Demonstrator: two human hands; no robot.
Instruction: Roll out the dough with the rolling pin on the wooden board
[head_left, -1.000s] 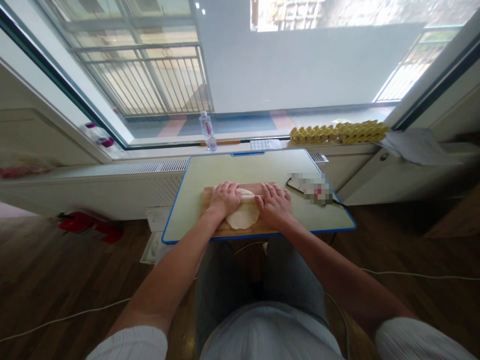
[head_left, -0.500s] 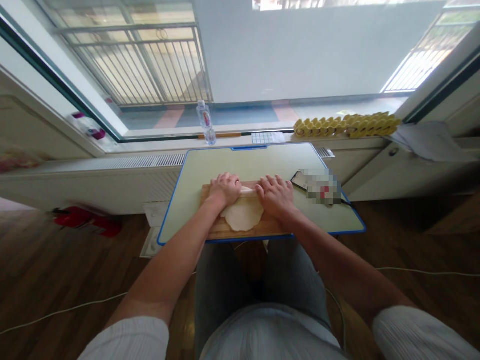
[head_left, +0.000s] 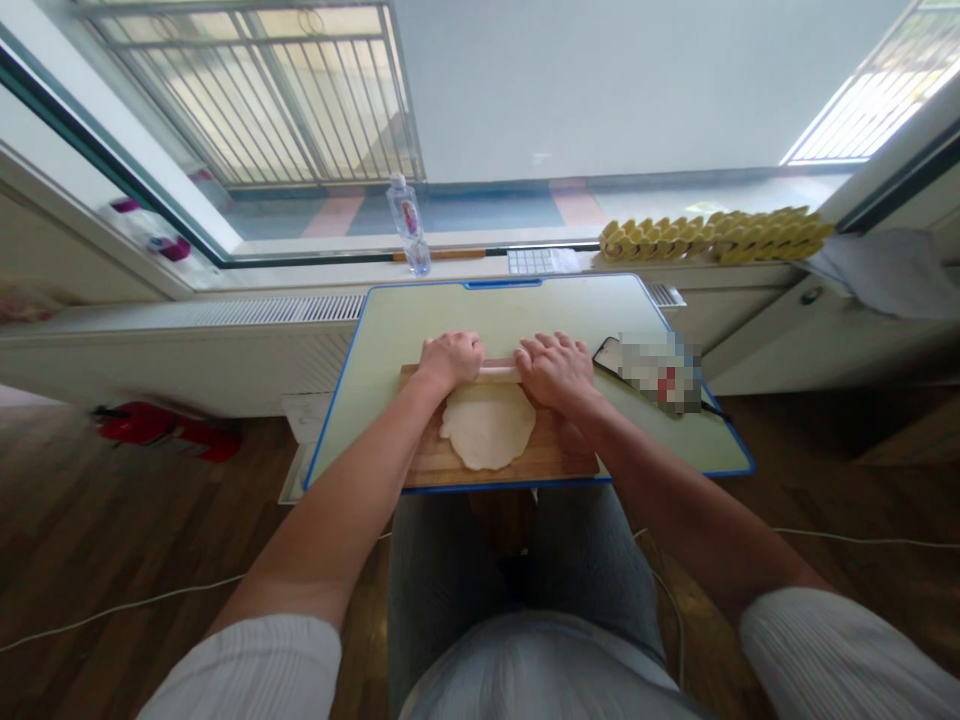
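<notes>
A flat, uneven round of pale dough [head_left: 491,430] lies on a wooden board [head_left: 442,468] at the near edge of a small table. Across the dough's far edge rests a light rolling pin [head_left: 499,374]. My left hand [head_left: 452,360] is closed over the pin's left end, fingers curled. My right hand [head_left: 556,370] lies over the right end, its fingers bent over the pin. Both ends of the pin are hidden beneath the hands.
The pale table [head_left: 390,330] has a blue rim. A phone [head_left: 637,370], partly blurred out, lies at its right. On the windowsill stand a clear bottle [head_left: 409,228] and yellow wavy trays [head_left: 712,237]. A red fire extinguisher [head_left: 165,428] lies on the floor at left.
Both hands have pushed the rolling pin away toward the dough's far edge, so more of the dough shows. The camera view has tipped down slightly.
</notes>
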